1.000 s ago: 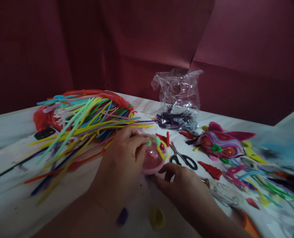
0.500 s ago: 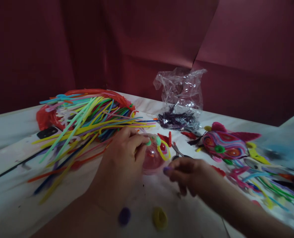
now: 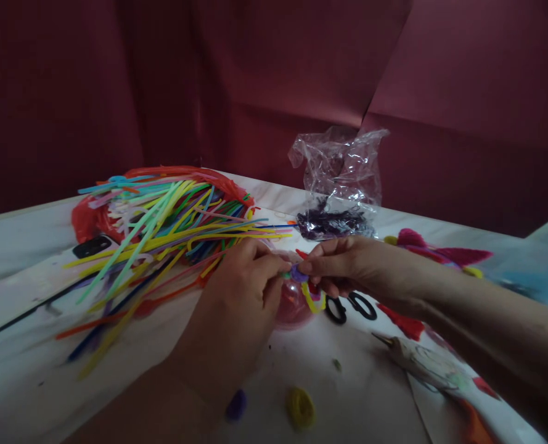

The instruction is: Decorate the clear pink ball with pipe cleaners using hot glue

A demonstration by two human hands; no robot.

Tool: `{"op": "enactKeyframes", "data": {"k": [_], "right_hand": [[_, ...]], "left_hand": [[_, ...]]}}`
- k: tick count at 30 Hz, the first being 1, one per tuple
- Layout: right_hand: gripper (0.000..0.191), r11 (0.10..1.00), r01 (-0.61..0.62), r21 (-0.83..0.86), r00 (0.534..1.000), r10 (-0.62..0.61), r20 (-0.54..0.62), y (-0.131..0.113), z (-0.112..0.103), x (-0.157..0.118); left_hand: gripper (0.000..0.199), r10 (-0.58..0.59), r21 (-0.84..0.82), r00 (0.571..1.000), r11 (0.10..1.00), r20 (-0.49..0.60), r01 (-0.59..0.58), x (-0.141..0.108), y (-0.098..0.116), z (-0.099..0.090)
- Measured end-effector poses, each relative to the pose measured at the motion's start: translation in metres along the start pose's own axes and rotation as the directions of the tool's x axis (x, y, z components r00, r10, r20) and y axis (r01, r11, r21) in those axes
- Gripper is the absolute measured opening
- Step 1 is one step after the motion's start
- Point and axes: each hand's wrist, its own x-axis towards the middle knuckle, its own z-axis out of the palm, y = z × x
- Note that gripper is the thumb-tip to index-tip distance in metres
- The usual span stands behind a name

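Observation:
A rounded, clear pinkish plastic mask (image 3: 293,308) lies on the table between my hands. My left hand (image 3: 237,302) is closed at its upper left edge, fingertips pinching near a small green fuzzy piece (image 3: 286,274). Between the thumb and fingers of my right hand (image 3: 347,265) is a purple pipe cleaner coil (image 3: 298,273), held against the mask's top beside the green piece. A yellow pipe cleaner outline (image 3: 317,301) curves on the mask's right side, partly hidden by my right fingers. Nearer me lie another purple coil (image 3: 236,404) and a yellow coil (image 3: 301,407).
Black-handled scissors (image 3: 336,310) and a glue gun (image 3: 424,361) lie on the right. A heap of pipe cleaners (image 3: 163,228) covers the left, near a phone (image 3: 47,277). Behind stands a clear bag (image 3: 343,179) with dark strands. My right arm partly hides a decorated pink-eared piece (image 3: 463,255).
My right hand has moved left and up, bringing the purple coil onto the mask. Its arm now covers most of the decorated piece, and the glue gun has come into sight.

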Motion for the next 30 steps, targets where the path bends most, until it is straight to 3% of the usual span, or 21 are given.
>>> {"op": "enactKeyframes", "data": {"k": [5,10,16,23,30], "right_hand": [[0.021,1.000,0.018,-0.013,1.000,-0.019,-0.024,0.006,0.001,0.002],[0.031,0.999,0.048,0.013,0.998,-0.048,-0.029,0.007,0.004,0.000],[0.026,0.998,0.056,-0.023,0.998,-0.055,0.043,0.002,0.004,-0.001],[0.028,0.983,0.138,0.119,0.987,-0.127,-0.094,0.015,-0.002,-0.007],[0.028,0.989,0.139,0.060,0.990,-0.139,-0.009,0.017,0.007,-0.008]], "left_hand": [[0.021,-0.037,-0.067,0.999,0.997,-0.009,0.036,0.001,-0.001,0.001],[0.016,-0.094,-0.119,0.996,0.989,-0.002,0.093,0.002,0.002,0.002],[0.009,-0.155,-0.087,0.987,0.984,0.035,0.157,0.003,0.003,0.001],[0.009,-0.256,-0.093,0.966,0.962,0.033,0.258,0.006,0.006,0.002],[0.012,-0.334,-0.090,0.939,0.936,0.079,0.340,0.012,0.013,0.002]]}}
